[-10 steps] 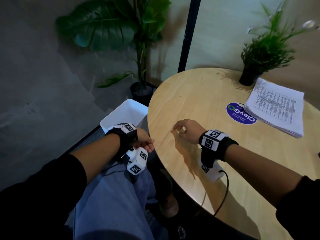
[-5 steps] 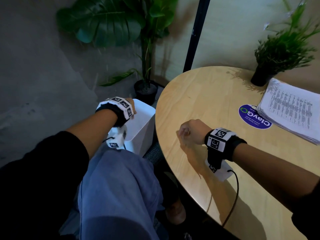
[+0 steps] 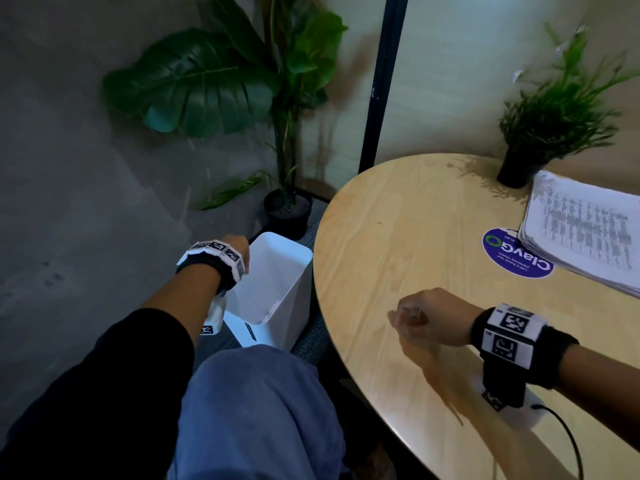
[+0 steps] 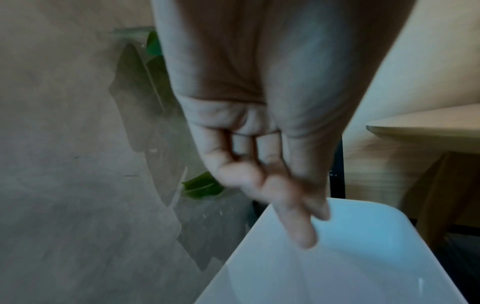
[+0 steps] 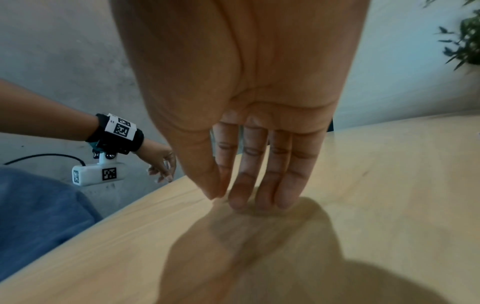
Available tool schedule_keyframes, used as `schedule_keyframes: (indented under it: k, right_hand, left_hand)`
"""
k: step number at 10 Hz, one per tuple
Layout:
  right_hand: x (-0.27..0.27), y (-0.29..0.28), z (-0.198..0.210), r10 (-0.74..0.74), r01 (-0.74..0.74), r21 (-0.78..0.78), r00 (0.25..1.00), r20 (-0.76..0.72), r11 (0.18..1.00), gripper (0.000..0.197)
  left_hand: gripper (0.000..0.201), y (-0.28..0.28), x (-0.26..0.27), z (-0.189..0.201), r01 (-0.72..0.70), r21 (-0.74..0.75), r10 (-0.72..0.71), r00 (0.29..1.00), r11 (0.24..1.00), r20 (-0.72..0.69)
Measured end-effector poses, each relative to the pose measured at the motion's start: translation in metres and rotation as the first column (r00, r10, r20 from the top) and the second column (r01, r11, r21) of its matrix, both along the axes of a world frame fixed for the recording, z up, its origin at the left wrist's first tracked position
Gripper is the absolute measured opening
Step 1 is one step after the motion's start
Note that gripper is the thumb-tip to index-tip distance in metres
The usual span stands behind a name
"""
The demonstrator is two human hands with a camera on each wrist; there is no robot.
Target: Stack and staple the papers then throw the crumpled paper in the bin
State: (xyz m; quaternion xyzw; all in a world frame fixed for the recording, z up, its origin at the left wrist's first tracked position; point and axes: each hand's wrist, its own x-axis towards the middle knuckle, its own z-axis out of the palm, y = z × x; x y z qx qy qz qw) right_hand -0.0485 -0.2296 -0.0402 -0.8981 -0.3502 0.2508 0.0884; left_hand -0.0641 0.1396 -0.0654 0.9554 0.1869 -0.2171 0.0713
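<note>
Round wooden table [image 3: 398,237] fills the right side. Near its front edge the right hand [image 3: 429,317] rests, fingers [image 5: 259,176] extended down, tips on the wood, holding nothing. Off the left edge, the left hand [image 4: 259,144] hangs over the white bin [image 3: 277,289], fingers loose and empty (crumpled paper not visible). Stacked printed papers [image 3: 581,233] lie at the far right edge.

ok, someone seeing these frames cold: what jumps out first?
Likely the left hand, fingers extended and holding nothing, over the open white plastic bin on the floor beside the round light-wood table. Next, the right hand resting fingertips on that tabletop near its front edge. Then the stack of printed white papers at the far right, next to a small green plant in a black pot.
</note>
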Motion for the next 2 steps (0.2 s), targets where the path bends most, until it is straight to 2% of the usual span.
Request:
schedule_keyframes:
  k: [1, 2]
  right_hand:
    - [-0.01, -0.021, 0.014, -0.014, 0.015, -0.045, 1.0, 0.028, 0.999, 0.019]
    - [-0.021, -0.049, 0.033, -0.092, 0.091, 0.029, 0.994, 0.059, 0.995, 0.018]
  left_hand:
    - [0.046, -0.003, -0.002, 0.008, -0.05, 0.079, 0.049, 0.999, 0.996, 0.016]
    - [0.044, 0.005, -0.007, 0.025, -0.096, 0.088, 0.08, 0.982, 0.991, 0.172]
